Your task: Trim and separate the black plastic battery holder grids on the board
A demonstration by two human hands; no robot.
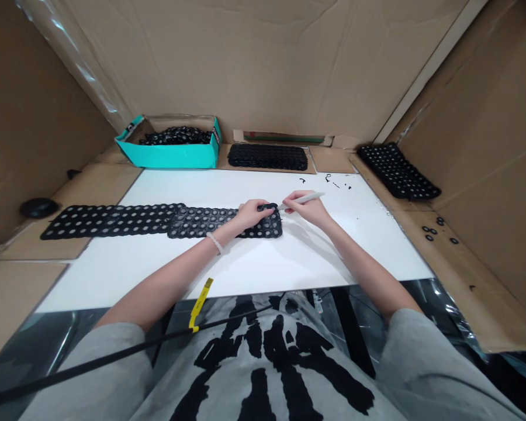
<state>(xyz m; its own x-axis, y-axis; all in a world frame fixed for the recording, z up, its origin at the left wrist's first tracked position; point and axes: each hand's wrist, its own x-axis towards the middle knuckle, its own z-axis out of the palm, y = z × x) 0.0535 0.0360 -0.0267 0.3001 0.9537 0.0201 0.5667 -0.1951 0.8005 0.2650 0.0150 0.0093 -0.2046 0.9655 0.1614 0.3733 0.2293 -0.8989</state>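
A black sheet with rows of round, ring-like cells (201,221) lies flat on the white board. My left hand (251,215) is over its right end, thumb and fingers closing on the sheet near the top edge. A slim white pen-shaped tool (309,198) sits in my right hand (304,206), gripped like a pen. Its tip points left and meets the sheet's upper right corner, though the exact contact is too small to make out. A second dotted black sheet (114,221) extends leftward, meeting or slightly overlapping the first one.
Behind the white board (245,275) stand a turquoise box (170,156) of black pieces and a stack of black sheets (267,156). Another dotted sheet (398,171) leans at right, near loose black rings (428,234). Black scraps (333,181) lie behind my right hand. Cardboard walls (263,70) enclose the space.
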